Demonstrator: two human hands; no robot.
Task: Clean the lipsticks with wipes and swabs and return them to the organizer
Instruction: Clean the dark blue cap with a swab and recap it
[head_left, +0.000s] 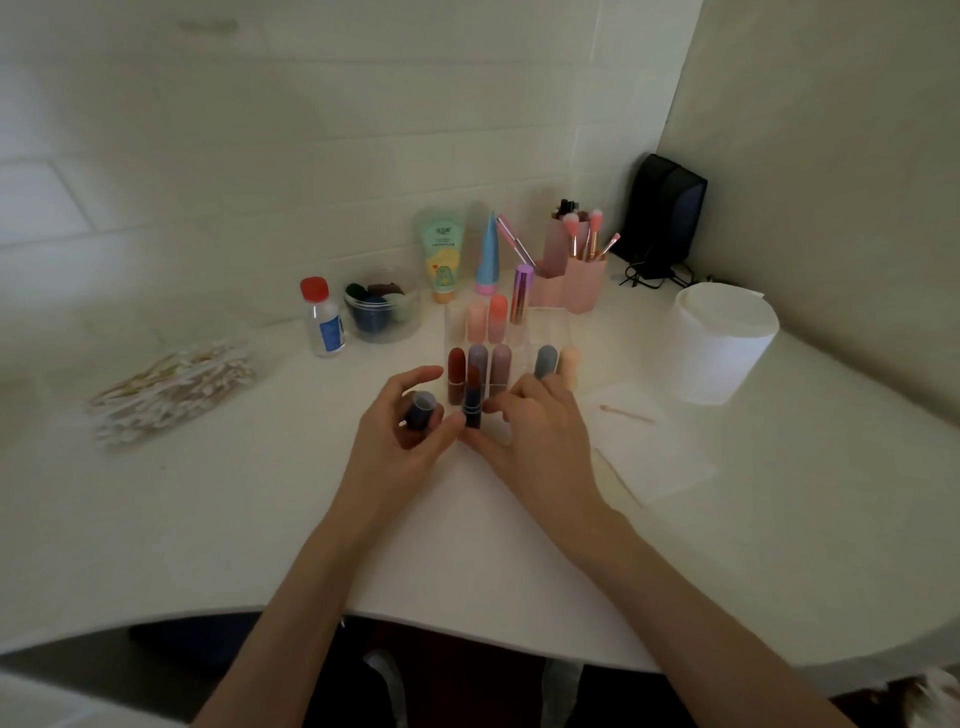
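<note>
A clear organizer (524, 325) stands mid-table with several capped lipsticks upright in it. In front of it my right hand (535, 436) pinches an uncapped dark lipstick (472, 408), held upright with its dark red tip showing. My left hand (400, 431) holds that lipstick's dark blue cap (420, 413), open end up, and its thumb touches the lipstick's base. A used swab (626, 414) lies on a white wipe (654, 447) to the right. A pile of swabs (171, 389) lies at the left.
A roll of white tissue (719, 348) stands at the right. Behind the organizer are a red-capped bottle (323, 325), a clear bowl (382, 312), two tubes (441, 260), a pink brush holder (576, 278) and a black speaker (662, 208). The table's curved front edge (467, 618) lies near my body.
</note>
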